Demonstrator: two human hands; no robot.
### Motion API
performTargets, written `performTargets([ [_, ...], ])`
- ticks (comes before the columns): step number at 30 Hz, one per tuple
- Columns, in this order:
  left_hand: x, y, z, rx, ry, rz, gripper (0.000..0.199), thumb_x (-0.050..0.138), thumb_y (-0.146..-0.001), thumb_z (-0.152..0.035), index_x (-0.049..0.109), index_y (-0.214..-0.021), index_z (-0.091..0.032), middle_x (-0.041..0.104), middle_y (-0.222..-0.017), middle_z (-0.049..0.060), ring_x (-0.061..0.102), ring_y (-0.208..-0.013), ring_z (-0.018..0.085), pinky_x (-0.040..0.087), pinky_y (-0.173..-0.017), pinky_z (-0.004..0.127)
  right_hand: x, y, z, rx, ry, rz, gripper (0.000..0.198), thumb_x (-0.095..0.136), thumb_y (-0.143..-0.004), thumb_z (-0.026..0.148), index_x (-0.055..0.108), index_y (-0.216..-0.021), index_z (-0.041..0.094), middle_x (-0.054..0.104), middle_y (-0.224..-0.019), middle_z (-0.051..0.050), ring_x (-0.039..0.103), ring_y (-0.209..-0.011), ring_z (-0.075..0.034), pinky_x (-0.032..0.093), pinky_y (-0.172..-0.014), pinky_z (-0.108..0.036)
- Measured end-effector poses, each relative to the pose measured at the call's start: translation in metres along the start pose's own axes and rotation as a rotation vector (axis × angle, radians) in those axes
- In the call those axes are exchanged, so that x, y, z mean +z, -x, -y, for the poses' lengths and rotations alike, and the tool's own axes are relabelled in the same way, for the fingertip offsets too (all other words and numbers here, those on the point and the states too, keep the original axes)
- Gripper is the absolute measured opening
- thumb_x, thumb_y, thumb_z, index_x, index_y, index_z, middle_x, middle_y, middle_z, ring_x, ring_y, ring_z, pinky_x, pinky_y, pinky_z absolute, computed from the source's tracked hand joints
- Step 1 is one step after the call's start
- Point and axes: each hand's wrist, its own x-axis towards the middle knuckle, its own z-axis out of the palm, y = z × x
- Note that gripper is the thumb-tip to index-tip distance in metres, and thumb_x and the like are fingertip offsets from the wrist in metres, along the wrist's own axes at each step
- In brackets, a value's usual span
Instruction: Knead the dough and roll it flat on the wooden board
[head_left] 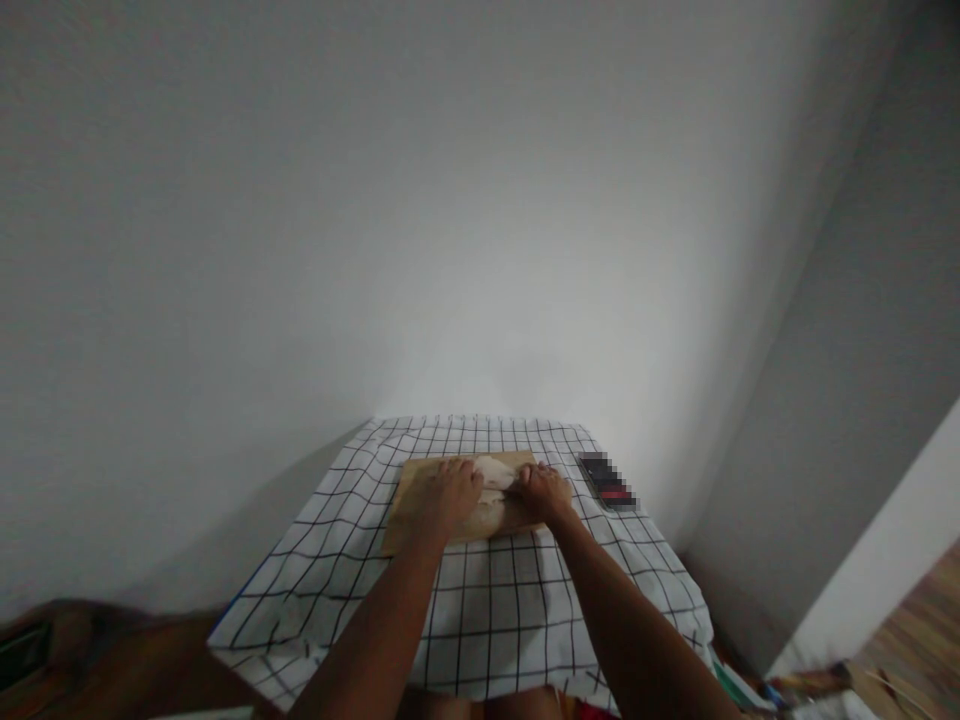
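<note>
A pale, soft piece of dough [493,472] lies on a wooden board [411,492], and a thin floury smear shows on the wood below it. My left hand [451,490] rests at the dough's left end with its fingers curled over it. At the other end, my right hand [546,490] is closed on the dough's right edge near the board's right side. Between the two hands the dough looks stretched and folded. My fingers cover both of its ends.
A white cloth with black grid lines [480,600] covers the table. A dark phone-like object [606,482], partly pixelated, lies right of the board. The wall [480,250] rises behind the table's far edge. Assorted items [810,690] sit low at the right.
</note>
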Motion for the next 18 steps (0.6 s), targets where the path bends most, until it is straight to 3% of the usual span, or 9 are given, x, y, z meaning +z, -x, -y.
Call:
performTargets([
  [4,0.002,-0.012,0.003,0.043,-0.021,0.022,0.034,0.038,-0.1,-0.024,0.068,-0.113,-0.016,0.067,-0.123,0.014,0.056,-0.119,0.027,0.035,-0.107,0.042,0.009,-0.011,-0.004,0.006,0.038,-0.055,0.04,0.029,-0.103,0.029,0.063,-0.122,0.017,0.068,-0.119,-0.017,0.063,-0.112,-0.03,0.048,-0.09,-0.043],
  [8,0.008,-0.03,0.006,0.138,-0.071,0.028,0.036,0.036,-0.1,-0.018,0.069,-0.114,-0.014,0.068,-0.119,0.017,0.058,-0.116,0.028,0.036,-0.105,0.043,0.015,-0.029,-0.011,0.066,0.022,-0.021,0.043,0.027,-0.103,0.033,0.064,-0.121,0.018,0.07,-0.118,-0.016,0.064,-0.112,-0.031,0.048,-0.09,-0.043],
  [11,0.011,-0.045,0.007,0.12,-0.074,0.09,0.038,0.035,-0.1,-0.019,0.069,-0.115,-0.012,0.07,-0.114,0.018,0.061,-0.111,0.029,0.039,-0.1,0.045,0.018,-0.045,-0.017,0.074,-0.006,0.004,0.044,0.027,-0.103,0.034,0.064,-0.123,0.021,0.068,-0.123,-0.015,0.062,-0.116,-0.029,0.046,-0.094,-0.043],
  [14,0.011,-0.059,0.004,0.008,-0.064,0.145,0.036,0.038,-0.099,-0.022,0.069,-0.114,-0.012,0.072,-0.11,0.02,0.063,-0.108,0.031,0.043,-0.094,0.047,0.022,-0.063,-0.022,0.08,-0.005,-0.022,0.045,0.026,-0.103,0.035,0.062,-0.126,0.021,0.065,-0.128,-0.016,0.056,-0.123,-0.03,0.036,-0.105,-0.055],
  [18,0.012,-0.073,0.0,-0.067,-0.064,0.142,0.038,0.036,-0.099,-0.023,0.071,-0.111,-0.013,0.072,-0.11,0.021,0.066,-0.104,0.033,0.046,-0.089,0.052,0.028,-0.093,-0.028,0.155,-0.02,-0.073,0.047,0.027,-0.102,0.038,0.063,-0.127,0.022,0.052,-0.145,-0.015,0.036,-0.14,-0.036,0.014,-0.107,-0.076],
])
